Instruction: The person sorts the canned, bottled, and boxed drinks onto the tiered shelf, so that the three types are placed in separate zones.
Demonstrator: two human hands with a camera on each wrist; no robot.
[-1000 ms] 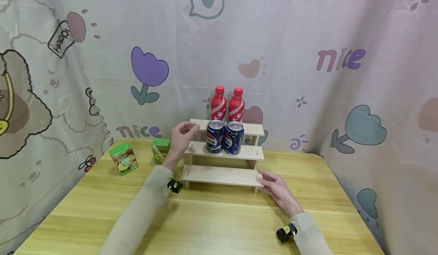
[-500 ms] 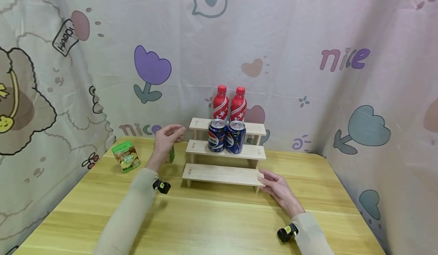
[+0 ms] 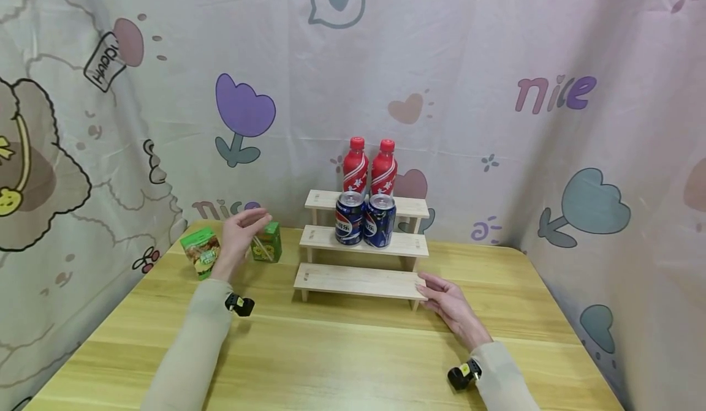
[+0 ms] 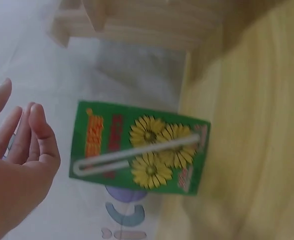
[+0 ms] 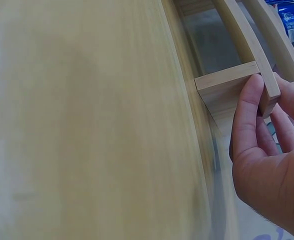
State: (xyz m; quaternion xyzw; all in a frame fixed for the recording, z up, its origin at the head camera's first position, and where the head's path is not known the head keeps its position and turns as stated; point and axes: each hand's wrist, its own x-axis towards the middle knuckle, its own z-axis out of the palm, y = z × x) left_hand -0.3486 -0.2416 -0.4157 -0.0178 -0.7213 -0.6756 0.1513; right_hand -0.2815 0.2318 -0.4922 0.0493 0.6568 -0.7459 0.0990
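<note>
Wooden shelf [image 3: 355, 280] is pinched at its edge by the right hand [image 3: 451, 308]; left hand [image 3: 238, 237], relaxed, hangs apart from green carton [image 4: 138, 135].

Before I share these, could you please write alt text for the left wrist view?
A green carton with yellow flowers and a white straw stands on a wooden table; the left hand, holding nothing, is at the left edge.

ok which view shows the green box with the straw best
Left wrist: the green box appears large, its bent straw plain. The head view shows it small; the right wrist view doesn't show it.
</note>
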